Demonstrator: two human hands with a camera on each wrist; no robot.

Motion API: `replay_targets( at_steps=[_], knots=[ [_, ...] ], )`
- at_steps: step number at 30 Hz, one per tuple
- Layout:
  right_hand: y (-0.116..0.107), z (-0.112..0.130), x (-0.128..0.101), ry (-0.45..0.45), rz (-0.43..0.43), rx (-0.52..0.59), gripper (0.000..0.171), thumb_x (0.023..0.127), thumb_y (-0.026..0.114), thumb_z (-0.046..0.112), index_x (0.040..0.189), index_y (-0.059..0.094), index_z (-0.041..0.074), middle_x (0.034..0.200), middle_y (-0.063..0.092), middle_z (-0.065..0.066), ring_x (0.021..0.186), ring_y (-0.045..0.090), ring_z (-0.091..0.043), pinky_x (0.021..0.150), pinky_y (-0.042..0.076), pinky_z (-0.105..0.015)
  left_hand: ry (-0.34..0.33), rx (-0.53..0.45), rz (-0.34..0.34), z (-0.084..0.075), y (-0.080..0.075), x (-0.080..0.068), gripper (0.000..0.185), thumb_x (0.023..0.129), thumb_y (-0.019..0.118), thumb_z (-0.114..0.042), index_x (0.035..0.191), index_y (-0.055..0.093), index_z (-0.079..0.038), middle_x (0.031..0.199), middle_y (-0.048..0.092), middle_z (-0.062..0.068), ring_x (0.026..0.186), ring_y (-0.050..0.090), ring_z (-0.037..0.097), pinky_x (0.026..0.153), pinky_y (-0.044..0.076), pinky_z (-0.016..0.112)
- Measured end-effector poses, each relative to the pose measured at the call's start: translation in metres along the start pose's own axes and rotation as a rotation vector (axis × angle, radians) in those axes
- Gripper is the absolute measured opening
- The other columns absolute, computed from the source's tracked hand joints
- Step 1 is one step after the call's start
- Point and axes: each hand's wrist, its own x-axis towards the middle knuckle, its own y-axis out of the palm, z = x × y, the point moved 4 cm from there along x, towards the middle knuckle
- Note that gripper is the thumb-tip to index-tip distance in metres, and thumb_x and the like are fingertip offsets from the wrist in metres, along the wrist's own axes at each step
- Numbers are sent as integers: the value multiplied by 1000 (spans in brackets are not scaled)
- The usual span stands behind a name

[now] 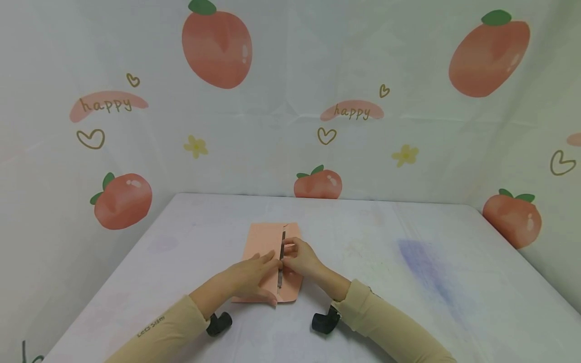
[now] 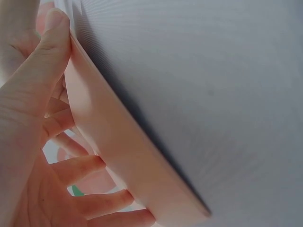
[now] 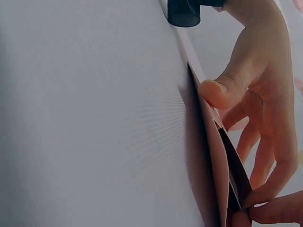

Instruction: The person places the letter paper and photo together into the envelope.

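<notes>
On one pink paper point(image 1: 268, 247), two hands.

"happy" twice on backdrop cloth point(image 1: 281, 116); small unreadable lettering on left sleeve point(image 1: 152, 325).

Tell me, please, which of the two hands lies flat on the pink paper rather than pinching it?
The left hand: its fingers lie straight on the paper, while the right hand pinches a flap by the dark centre gap.
</notes>
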Motion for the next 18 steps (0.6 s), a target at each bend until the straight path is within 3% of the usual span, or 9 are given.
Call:
replay_targets(
  at_steps=[18],
  knots=[
    [1, 2, -3, 3, 14, 16, 50, 79, 58, -6, 127, 46, -4, 115, 59, -26, 97, 64, -28, 72, 57, -32, -20, -7, 2, 1, 1, 1, 92, 72, 68, -60, 143, 35, -14, 154, 27, 13, 135, 30, 48, 101, 40, 56]
  ],
)
